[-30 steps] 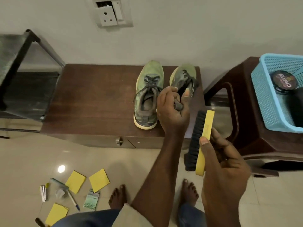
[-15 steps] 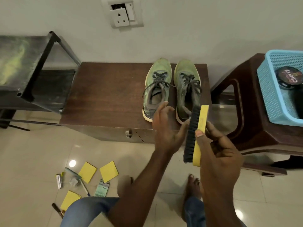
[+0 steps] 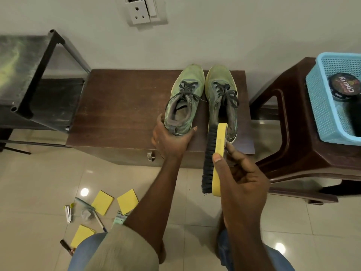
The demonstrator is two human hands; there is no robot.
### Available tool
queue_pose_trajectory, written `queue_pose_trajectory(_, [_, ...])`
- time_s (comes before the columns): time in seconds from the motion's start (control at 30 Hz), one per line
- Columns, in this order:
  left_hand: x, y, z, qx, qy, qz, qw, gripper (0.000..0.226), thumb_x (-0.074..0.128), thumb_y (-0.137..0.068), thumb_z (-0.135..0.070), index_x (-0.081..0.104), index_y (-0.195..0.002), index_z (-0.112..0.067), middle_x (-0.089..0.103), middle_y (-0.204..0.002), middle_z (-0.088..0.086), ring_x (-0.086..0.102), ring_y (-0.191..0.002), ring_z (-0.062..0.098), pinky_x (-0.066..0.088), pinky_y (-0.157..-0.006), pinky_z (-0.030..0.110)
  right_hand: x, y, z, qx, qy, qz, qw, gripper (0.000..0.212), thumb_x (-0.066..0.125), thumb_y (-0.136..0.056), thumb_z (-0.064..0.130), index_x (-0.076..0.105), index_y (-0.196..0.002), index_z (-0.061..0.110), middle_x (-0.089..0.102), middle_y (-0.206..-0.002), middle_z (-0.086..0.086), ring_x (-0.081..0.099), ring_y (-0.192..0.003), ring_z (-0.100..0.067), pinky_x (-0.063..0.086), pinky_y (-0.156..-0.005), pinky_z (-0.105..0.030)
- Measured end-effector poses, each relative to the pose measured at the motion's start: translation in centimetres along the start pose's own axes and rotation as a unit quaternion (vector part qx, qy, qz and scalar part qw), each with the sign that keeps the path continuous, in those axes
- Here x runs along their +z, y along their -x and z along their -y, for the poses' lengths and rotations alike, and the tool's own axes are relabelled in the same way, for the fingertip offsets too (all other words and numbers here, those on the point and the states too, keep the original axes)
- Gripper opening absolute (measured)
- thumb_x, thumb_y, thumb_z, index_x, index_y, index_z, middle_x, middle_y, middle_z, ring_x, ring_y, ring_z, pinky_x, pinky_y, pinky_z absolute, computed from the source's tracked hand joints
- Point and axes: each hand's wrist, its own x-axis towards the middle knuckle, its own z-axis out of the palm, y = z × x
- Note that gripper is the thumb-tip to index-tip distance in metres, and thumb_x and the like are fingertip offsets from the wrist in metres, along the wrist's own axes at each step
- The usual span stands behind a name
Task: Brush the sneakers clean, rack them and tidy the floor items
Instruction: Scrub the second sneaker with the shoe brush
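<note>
Right now we stand over a low wooden bench point(image 3: 121, 106) set against the wall, and both green sneakers sit side by side on its right half, toes toward the wall edge and heels toward the front edge. Our left hand point(image 3: 172, 141) cups the heel of the left sneaker point(image 3: 185, 98), fingers curled round its outer side and thumb pressed on the inner side, while the shoe rests flat on the bench top. The right sneaker point(image 3: 222, 94) lies just beside it, close to the bench's right edge, its dark laces loose. Our right hand point(image 3: 240, 182) grips the brush point(image 3: 214, 159) by its yellow back, thumb on the near face and fingers wrapped behind. The dark bristles face left, and the brush is held on edge with its far end over the heel of the right sneaker. We cannot tell whether the bristles touch the shoe. On the tiled floor point(image 3: 39, 182), out from the bench's front edge, lie three yellow sticky notes point(image 3: 102, 202), a pen point(image 3: 99, 222) and a small silver item point(image 3: 68, 214), scattered close together. A dark metal rack point(image 3: 29, 75) stands at the bench's left end. At the right end a brown plastic stool point(image 3: 293, 143) carries a blue basket point(image 3: 322, 106), and a round tin point(image 3: 344, 89) of polish lies inside it.
</note>
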Motion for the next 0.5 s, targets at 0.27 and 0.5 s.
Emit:
queue_pose_trajectory(0.27, [0.3, -1.7, -0.3, -0.015, 0.009, -0.018, 1.0, 0.096, 0.093, -0.049, -0.05, 0.058, -0.132, -0.017, 0.064, -0.124, 0.004, 0.058, -0.119, 0.025, 0.043, -0.104, 0.04, 0.1, -0.3, -0.4, 0.002, -0.008, 0.02, 1.0, 0.039, 0.07, -0.072, 0.03, 0.065, -0.11, 0.024, 0.071, -0.101, 0.008, 0.069, -0.09, -0.004, 0.054, -0.065, -0.014])
queue_pose_trajectory(0.5, [-5.0, -1.1, -2.2, -0.059, 0.166, 0.007, 0.984, 0.054, 0.096, -0.056, -0.004, 0.067, -0.1, -0.018, 0.068, -0.095, -0.017, 0.066, -0.082, -0.014, 0.052, -0.075, 0.01, -0.4, -0.1, 0.1, 0.005, 0.012, 0.078, 0.997, 0.047, 0.074, -0.079, 0.012, 0.061, -0.123, 0.02, 0.071, -0.105, 0.005, 0.069, -0.094, -0.007, 0.057, -0.073, -0.021])
